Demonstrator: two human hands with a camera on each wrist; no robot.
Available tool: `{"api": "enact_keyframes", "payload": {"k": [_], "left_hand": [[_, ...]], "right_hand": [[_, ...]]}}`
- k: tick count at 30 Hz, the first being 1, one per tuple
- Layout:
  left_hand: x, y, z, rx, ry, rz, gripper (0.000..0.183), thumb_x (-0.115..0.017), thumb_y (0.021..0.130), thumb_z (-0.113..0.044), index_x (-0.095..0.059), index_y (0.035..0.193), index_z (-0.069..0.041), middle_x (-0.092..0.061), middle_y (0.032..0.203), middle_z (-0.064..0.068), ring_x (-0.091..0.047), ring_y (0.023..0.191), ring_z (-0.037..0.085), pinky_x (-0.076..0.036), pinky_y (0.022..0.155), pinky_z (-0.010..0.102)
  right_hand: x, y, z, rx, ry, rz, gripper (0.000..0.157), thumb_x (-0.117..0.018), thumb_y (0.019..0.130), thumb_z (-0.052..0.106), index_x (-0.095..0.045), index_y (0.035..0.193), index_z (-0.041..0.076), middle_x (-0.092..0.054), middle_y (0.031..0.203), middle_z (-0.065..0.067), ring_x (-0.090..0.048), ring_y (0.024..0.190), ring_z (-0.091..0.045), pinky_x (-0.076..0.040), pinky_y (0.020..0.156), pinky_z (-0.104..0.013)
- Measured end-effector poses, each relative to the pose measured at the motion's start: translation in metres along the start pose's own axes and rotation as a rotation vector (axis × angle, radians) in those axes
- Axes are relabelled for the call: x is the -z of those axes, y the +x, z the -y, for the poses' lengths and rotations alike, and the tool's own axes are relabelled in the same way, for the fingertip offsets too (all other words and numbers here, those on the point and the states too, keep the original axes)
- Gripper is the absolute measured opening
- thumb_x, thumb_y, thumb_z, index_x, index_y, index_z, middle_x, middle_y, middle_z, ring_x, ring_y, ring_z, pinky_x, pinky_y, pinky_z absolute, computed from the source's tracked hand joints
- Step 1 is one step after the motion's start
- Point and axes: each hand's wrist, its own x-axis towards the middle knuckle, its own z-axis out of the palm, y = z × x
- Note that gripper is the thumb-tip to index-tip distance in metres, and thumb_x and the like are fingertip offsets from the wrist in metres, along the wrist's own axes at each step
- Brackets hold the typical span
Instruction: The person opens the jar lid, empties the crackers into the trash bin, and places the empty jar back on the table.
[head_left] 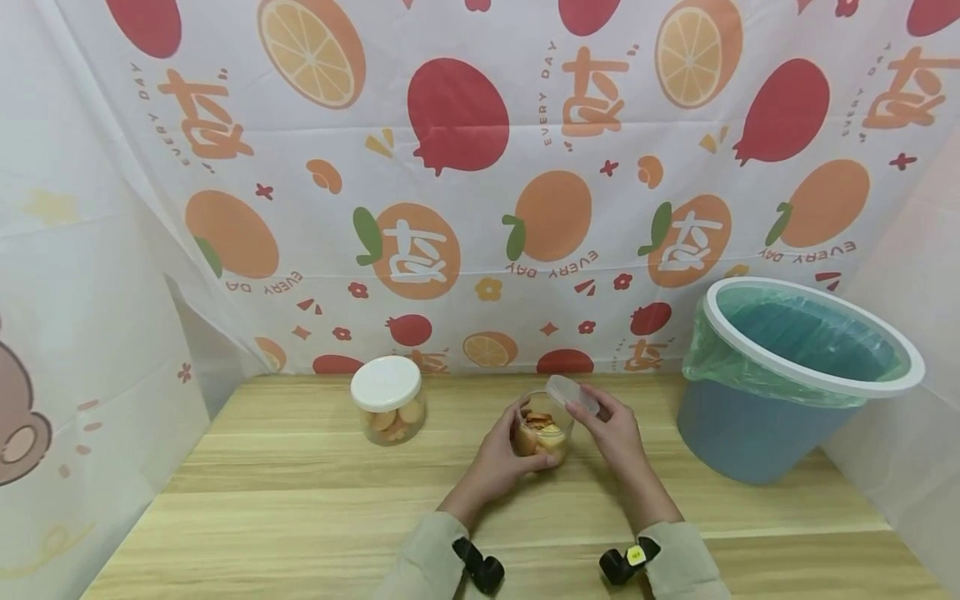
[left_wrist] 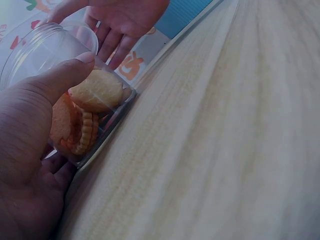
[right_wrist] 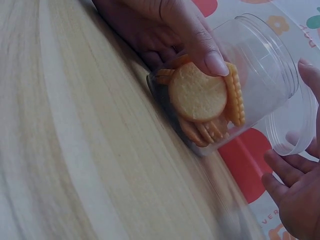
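Observation:
A clear plastic jar (head_left: pixel 542 423) with round biscuits (right_wrist: pixel 197 92) in its lower part stands upright on the table. My left hand (head_left: pixel 498 458) grips the jar round its side, thumb across the front. Beside the jar's mouth, my right hand (head_left: pixel 617 427) holds a translucent lid (head_left: pixel 573 394) by its edge between thumb and fingers. The lid is tilted and off the mouth, overlapping the right side of the rim in the head view. In the right wrist view the jar's threaded neck shows uncovered.
To the left stands a second jar (head_left: pixel 387 417) of biscuits with a white lid (head_left: pixel 386 383) on it. A blue bin (head_left: pixel 750 433) with a green liner (head_left: pixel 708 354) is at the right. A fruit-printed cloth (head_left: pixel 465 250) hangs behind the wooden table (head_left: pixel 300 500).

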Motion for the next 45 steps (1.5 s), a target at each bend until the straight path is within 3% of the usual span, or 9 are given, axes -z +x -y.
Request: {"api": "enact_keyframes", "payload": {"k": [17,26,38,45], "left_hand": [[0.0001,-0.0012,-0.0014,0.008,-0.007,0.006,0.095,-0.087,0.081,-0.03,-0.031,0.158,-0.028,-0.038,0.162,0.01,-0.042,0.145,0.03,-0.032,0.12,0.055],[-0.0001,-0.0017,-0.0032,0.012,-0.009,0.004,0.096,-0.087,0.081,-0.03,-0.031,0.158,-0.026,-0.041,0.16,0.012,-0.043,0.144,0.03,-0.033,0.12,0.054],[-0.0004,0.0009,0.0012,0.004,0.015,-0.003,0.094,-0.087,0.08,-0.032,-0.032,0.157,-0.032,-0.039,0.162,0.01,-0.041,0.146,0.031,-0.031,0.121,0.056],[-0.0011,0.0013,0.0007,0.001,0.014,-0.008,0.094,-0.087,0.08,-0.031,-0.033,0.157,-0.031,-0.039,0.162,0.01,-0.042,0.146,0.03,-0.031,0.121,0.056]], "right_hand": [[0.0003,0.0003,-0.0002,-0.006,-0.002,0.0,0.066,-0.073,0.093,0.041,-0.052,0.146,0.008,-0.046,0.156,-0.017,-0.048,0.141,-0.033,-0.044,0.112,-0.046],[-0.0001,0.002,-0.0028,-0.008,-0.011,-0.01,0.065,-0.073,0.093,0.04,-0.053,0.146,0.008,-0.048,0.155,-0.017,-0.05,0.138,-0.031,-0.046,0.108,-0.041],[-0.0009,0.0036,-0.0041,-0.009,-0.001,-0.011,0.067,-0.073,0.093,0.039,-0.052,0.146,0.005,-0.047,0.155,-0.016,-0.048,0.14,-0.031,-0.045,0.11,-0.041],[-0.0025,0.0045,-0.0057,-0.007,0.015,-0.015,0.063,-0.073,0.093,0.033,-0.053,0.144,0.002,-0.05,0.153,-0.017,-0.048,0.14,-0.029,-0.046,0.107,-0.033]]}}
